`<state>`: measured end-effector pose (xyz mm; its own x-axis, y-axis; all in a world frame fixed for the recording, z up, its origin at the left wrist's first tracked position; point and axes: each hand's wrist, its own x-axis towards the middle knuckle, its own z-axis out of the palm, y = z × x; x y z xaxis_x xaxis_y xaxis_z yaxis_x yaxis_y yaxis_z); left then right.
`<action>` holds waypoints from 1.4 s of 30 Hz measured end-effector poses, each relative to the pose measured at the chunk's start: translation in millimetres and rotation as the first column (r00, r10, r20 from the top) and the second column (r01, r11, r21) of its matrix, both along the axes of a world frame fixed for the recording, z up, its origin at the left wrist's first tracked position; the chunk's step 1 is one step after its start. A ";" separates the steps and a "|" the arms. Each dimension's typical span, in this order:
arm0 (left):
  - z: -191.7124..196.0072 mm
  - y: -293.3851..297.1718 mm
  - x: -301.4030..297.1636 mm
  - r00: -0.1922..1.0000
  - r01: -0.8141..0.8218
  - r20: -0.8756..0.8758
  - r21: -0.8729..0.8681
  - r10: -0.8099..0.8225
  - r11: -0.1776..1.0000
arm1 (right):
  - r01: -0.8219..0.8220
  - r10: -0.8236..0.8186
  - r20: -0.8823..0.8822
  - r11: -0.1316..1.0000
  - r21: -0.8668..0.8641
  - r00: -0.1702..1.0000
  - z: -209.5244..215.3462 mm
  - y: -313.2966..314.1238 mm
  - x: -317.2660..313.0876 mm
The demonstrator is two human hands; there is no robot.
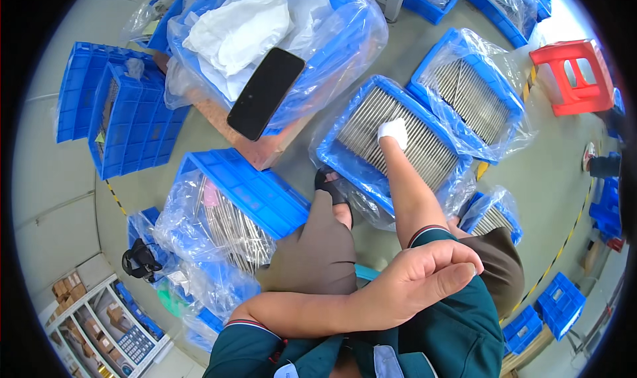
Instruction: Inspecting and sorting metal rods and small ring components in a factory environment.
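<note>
My right arm reaches forward into a blue crate [332,129] lined with clear plastic. Many slim metal rods [365,129] lie side by side in it. White material, a glove or a cloth, covers my right hand [393,134], which rests on or just above the rods; its fingers are hidden. Bent across my body, my left arm brings my left hand [431,276] in front of the right sleeve. Its fingers are loosely curled with the thumb alongside, and nothing shows in them.
A black phone [267,94] lies at the edge of a large plastic-lined blue bin [332,66] containing white sheets. More rods fill a tilted crate [245,191] at left and another crate [488,89] at right. A red stool [574,79] stands far right. Blue crates [136,116] stand at left.
</note>
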<state>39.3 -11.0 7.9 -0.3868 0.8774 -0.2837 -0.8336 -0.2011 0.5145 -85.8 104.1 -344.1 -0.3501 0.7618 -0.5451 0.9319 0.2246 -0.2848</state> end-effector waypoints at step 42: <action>-29.5 57.5 -46.4 0.964 0.084 0.264 -0.349 0.011 0.933 | 0.314 -0.363 0.199 0.919 0.240 0.910 -26.9 335.4 56.7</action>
